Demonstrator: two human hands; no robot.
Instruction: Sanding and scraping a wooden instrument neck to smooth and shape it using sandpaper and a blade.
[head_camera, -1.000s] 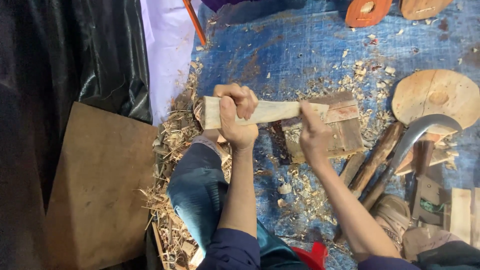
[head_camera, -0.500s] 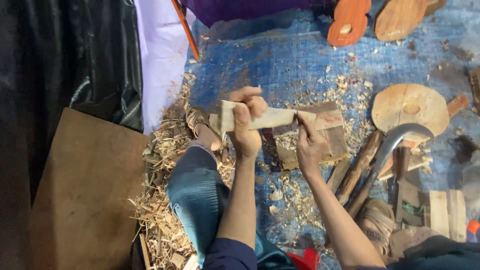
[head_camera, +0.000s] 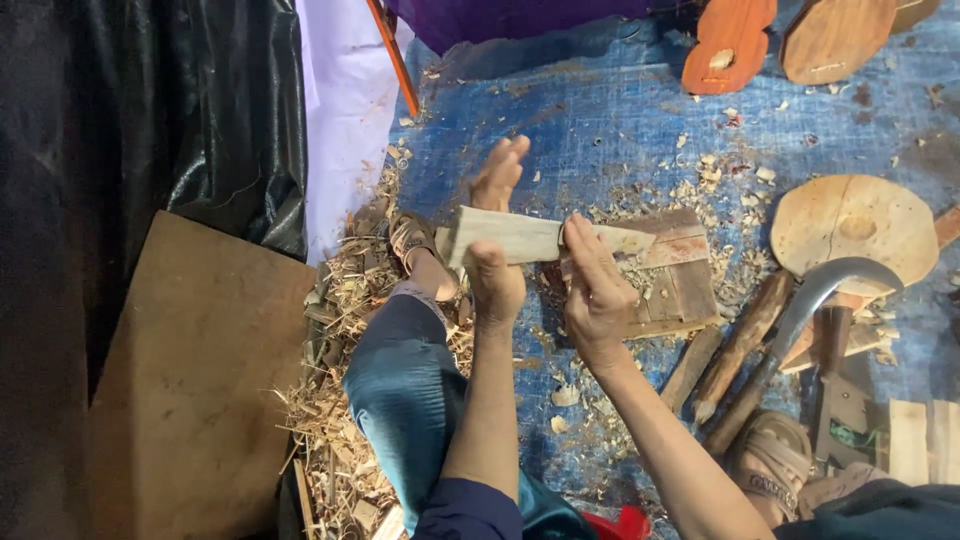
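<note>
Blue tarp (head_camera: 600, 120) covers the floor, strewn with pale wood chips. On it, at the middle of the view, the left hand (head_camera: 497, 270) holds a pale wooden stick (head_camera: 510, 235) near its left end: the thumb and palm press the near face while the fingers (head_camera: 503, 170) stand straight up behind it, spread apart and not curled round the wood. The right hand (head_camera: 595, 290) closes on the stick's right part, fingers laid over the top and pinching it, so this grip is clamped on the stick. The stick lies level, left to right, its right tip resting over a dark wooden block (head_camera: 670, 275) that sits on the tarp just beyond the right hand. Below the hands a knee in blue trousers (head_camera: 405, 395) rises, with a sandalled foot (head_camera: 415, 240) just left of the stick and a heap of shavings (head_camera: 340, 330) around it. Right of the block lie two wooden handles (head_camera: 740, 345) and a curved steel blade (head_camera: 820, 290), and past them a round wooden disc (head_camera: 850, 225). Far right at the top lie two reddish carved pieces (head_camera: 730, 45). At left a brown board (head_camera: 190, 390) lies against black plastic sheeting (head_camera: 130, 110), with a white sheet (head_camera: 345, 110) beside it.
</note>
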